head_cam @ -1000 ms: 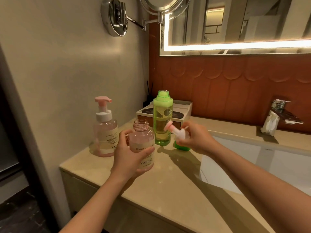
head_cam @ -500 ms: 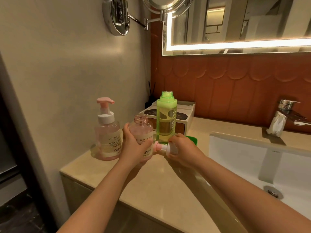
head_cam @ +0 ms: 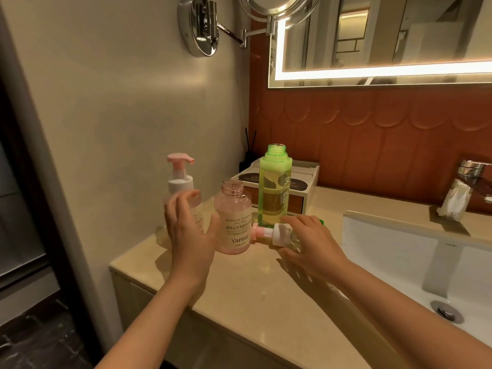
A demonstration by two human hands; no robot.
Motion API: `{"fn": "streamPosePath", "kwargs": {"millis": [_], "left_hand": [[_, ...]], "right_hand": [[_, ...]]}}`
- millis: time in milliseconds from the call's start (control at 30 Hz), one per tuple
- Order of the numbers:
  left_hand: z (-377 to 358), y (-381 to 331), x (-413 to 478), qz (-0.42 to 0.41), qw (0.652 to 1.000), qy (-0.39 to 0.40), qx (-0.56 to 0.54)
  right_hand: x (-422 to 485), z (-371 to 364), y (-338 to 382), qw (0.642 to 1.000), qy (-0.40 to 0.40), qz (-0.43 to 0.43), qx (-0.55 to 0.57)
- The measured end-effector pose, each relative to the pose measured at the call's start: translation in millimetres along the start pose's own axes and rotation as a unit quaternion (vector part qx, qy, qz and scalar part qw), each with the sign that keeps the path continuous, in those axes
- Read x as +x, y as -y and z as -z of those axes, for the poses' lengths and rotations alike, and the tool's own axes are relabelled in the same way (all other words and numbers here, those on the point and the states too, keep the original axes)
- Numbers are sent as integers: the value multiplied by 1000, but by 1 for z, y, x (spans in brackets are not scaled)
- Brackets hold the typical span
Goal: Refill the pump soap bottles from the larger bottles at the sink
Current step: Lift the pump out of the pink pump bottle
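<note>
Where beige counter (head_cam: pixel 253 310) meets white sink (head_cam: pixel 386 251), rust tiles (head_cam: pixel 372 129), lit mirror (head_cam: pixel 399 35) above.

Beige countertop (head_cam: pixel 266 302): pump bottle (head_cam: pixel 181 187), open pink bottle (head_cam: pixel 234 227), green bottle (head_cam: pixel 274 187), white box (head_cam: pixel 306 193).

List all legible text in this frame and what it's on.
"SMOOTH CLOUD": open pink bottle, label top.
"YAPING": same label, lower.
"MY BOT": green bottle, vertical; rest unclear.
Unreadable: small lines on that pink label; pump bottle label, mostly behind left hand; dark ovals on box.
None seen: pump head held by right hand.
</note>
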State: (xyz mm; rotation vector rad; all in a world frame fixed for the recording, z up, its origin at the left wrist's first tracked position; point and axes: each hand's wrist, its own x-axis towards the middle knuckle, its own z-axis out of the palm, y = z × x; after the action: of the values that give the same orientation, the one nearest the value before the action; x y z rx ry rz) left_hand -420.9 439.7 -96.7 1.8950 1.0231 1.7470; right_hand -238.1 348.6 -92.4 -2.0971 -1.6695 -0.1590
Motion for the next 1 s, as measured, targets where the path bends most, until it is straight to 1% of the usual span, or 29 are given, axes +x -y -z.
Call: {"fn": "streamPosePath", "kwargs": {"millis": [67,133,200,233,300,400,533,633,733,867,1000], "left_hand": [[3,10,14,27,998,-52,-7],[6,19,31,94,993,-71,-25],[10,28,45,168,984,-44,-47],[12,34,51,195,979,-17,-58],[15,42,59,218,972,37,-78],[16,46,60,217,969,88,-75],[20,45,52,205,974,79,-57],[28,42,40,194,976,72,-65],[36,35,26,182,976,83,-85],[45,22,7,172,971,120,-116],[47,-4,-12,161,959,174,-154]], "right_hand": [[-6,3,-3,1000,-3,0,4],[-11,6,-7,1000,-7,0,-1],[-16,10,-11,1000,-7,-4,1],[-18,13,-13,1000,-7,-6,2],[-21,18,-14,1000,-8,-10,4],[-23,25,-15,1000,-3,-22,11],[-25,34,-12,999,-13,-41,13],[-27,43,-11,997,-23,-60,40],[-33,50,-12,995,-19,-67,64],[-41,60,-10,990,-16,-75,121],[-51,70,-7,985,-12,-57,162]]}}
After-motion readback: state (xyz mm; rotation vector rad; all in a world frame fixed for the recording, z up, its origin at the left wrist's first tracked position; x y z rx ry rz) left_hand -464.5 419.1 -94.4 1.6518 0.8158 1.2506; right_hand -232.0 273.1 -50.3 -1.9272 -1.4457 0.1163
